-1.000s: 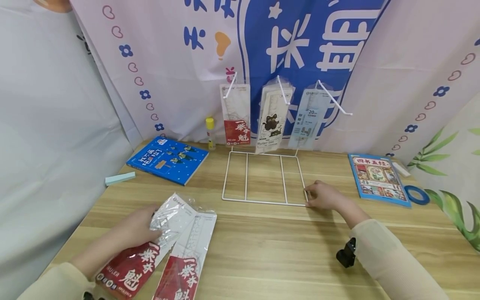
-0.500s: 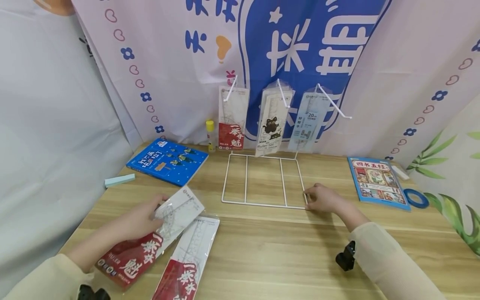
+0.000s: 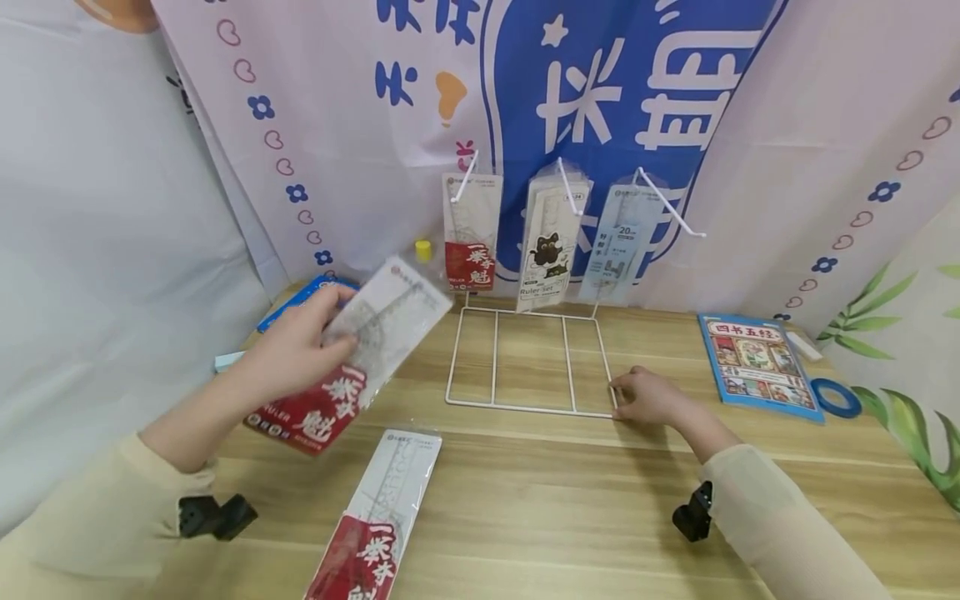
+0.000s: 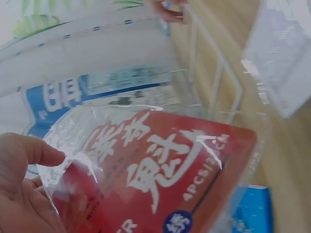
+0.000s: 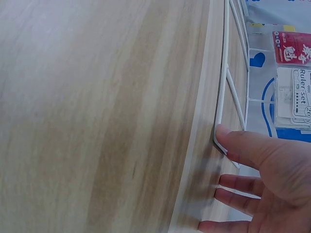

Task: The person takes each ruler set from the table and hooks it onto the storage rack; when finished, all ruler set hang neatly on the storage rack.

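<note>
My left hand [image 3: 288, 350] grips a clear-wrapped ruler set [image 3: 390, 321] with a red lower part, tilted and raised above the table. In the left wrist view, the thumb lies on the plastic of this ruler set [image 4: 160, 170]. A second red-and-white ruler set [image 3: 375, 517] lies flat on the table at the front. My right hand [image 3: 648, 396] holds the front right corner of a white wire display rack [image 3: 532, 407]; the right wrist view has the thumb on the wire corner, other fingers spread at the table. Ruler packets hang from the rack's hooks: red-and-white [image 3: 471, 237], black-cat [image 3: 551, 242], pale blue [image 3: 618, 242].
A blue book [image 3: 296, 302], partly hidden by my left hand, and a pale blue block [image 3: 227, 361] lie at left. A yellow-capped glue stick [image 3: 423, 251] stands behind. At right are a picture-covered book [image 3: 757, 362], blue tape roll [image 3: 836, 398] and white block [image 3: 802, 345].
My left hand has lifted its ruler set off the table, upward and toward the rack, over the blue book. The second ruler set and my right hand on the rack stay put.
</note>
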Available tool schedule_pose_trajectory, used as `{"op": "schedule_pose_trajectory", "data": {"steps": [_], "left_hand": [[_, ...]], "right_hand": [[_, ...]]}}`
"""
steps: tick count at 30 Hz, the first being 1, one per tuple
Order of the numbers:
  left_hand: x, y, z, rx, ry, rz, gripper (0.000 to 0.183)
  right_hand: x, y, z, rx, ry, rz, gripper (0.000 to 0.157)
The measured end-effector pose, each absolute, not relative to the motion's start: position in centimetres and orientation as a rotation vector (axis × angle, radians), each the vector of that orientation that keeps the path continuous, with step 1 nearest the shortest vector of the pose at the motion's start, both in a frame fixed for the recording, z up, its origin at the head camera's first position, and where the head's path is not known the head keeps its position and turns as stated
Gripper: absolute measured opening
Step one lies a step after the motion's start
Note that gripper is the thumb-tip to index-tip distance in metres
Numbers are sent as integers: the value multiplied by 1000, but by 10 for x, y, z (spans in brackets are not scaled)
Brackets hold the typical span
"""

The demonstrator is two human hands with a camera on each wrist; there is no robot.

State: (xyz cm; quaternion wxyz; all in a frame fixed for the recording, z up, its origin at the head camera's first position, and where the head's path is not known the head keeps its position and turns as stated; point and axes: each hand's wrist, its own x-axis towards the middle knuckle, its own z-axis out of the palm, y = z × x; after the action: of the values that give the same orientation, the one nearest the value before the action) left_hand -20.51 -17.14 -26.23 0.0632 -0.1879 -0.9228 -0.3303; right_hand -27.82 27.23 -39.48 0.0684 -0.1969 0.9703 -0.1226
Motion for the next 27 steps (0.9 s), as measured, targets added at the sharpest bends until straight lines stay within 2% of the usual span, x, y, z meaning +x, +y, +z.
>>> {"op": "schedule_pose_trajectory", "data": {"steps": [9,27], "left_hand": [[-215,-157,-223,-535,-2647,-1128,40],[-234,-143,-219,-423,-2703,-1190,44]], "right_hand": [[-277,273,-395,-608,2916,-389,50],[-277,273,-394,-611,2923,-368,50]]}}
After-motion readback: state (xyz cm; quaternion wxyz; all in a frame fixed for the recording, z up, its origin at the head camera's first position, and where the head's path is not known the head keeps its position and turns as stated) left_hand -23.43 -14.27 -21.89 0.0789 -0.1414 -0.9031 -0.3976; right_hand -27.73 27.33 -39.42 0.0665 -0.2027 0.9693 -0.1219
